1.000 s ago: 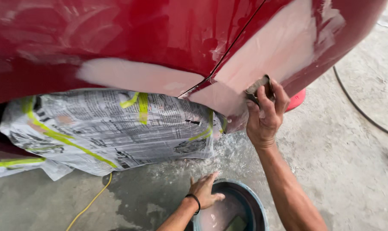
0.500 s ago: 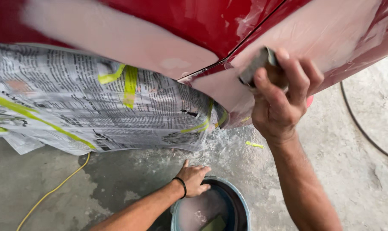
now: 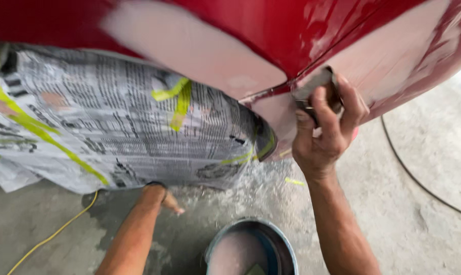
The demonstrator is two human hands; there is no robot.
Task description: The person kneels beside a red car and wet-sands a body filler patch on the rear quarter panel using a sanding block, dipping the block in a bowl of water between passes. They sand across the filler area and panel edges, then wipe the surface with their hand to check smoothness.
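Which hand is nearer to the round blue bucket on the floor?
Left. The left hand rests low on the wet floor just up-left of the round blue bucket; the right hand is up at the red car panel.

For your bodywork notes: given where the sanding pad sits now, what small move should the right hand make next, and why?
Probably a short stroke along the seam: the right hand presses the grey sanding pad on the pale filler patch of the red panel, which looks dull and unfinished there.

Glossy red car panel [image 3: 251, 30] with matt pale filler patches [image 3: 190, 51]; printed newspaper [image 3: 113, 127] taped over the wheel; rough, wet concrete floor [image 3: 419, 224]; plastic bucket [image 3: 286, 249].
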